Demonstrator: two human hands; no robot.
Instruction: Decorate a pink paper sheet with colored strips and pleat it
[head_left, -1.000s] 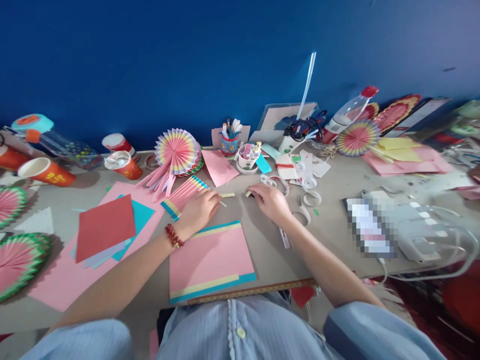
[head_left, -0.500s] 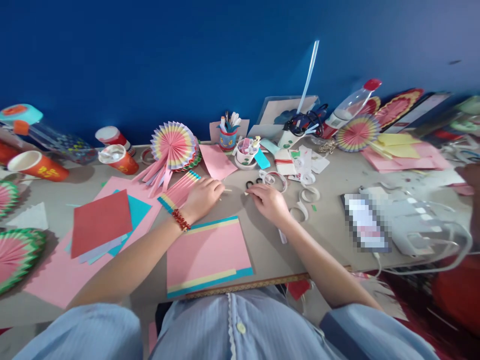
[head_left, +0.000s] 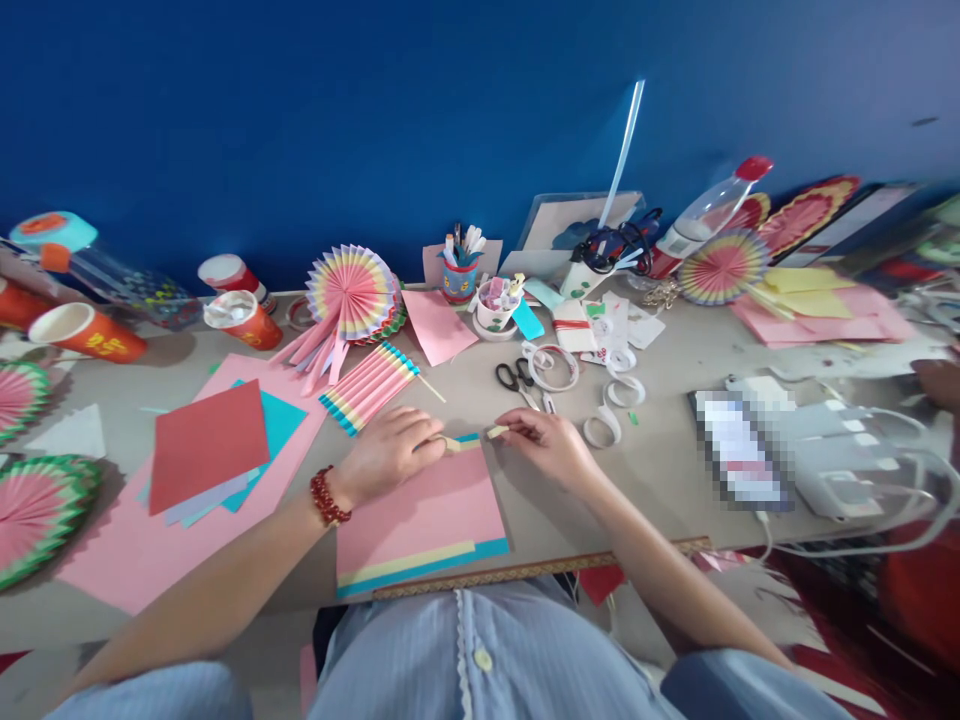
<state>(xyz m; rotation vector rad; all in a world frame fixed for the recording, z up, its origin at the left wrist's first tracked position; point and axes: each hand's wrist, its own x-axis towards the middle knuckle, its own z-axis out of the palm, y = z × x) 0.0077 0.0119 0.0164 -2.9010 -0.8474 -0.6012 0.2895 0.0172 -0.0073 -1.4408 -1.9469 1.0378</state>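
Note:
A pink paper sheet (head_left: 427, 510) with blue and yellow bands along its far and near edges lies in front of me. My left hand (head_left: 394, 458), wearing a red bead bracelet, rests over its far edge. Its fingers are bent together at a yellow paper strip (head_left: 451, 444), whose end sticks out. Just right of the sheet, my right hand (head_left: 544, 445) pinches a short piece of yellow paper (head_left: 496, 432). Beyond my hands lie black-handled scissors (head_left: 514, 377) and a pleated pink paper piece (head_left: 369, 386) with blue and yellow ends.
Red and blue sheets (head_left: 206, 445) lie on a large pink sheet at left. Paper fans (head_left: 349, 295), cups (head_left: 240, 318) and a pen holder (head_left: 459, 278) line the wall. Tape loops (head_left: 555, 368) lie behind my right hand. A phone (head_left: 739, 450) with cables is at right.
Both hands have moved toward me, from beside the pleated paper and scissors to the sheet's far edge. The pleated piece and the scissors now show uncovered.

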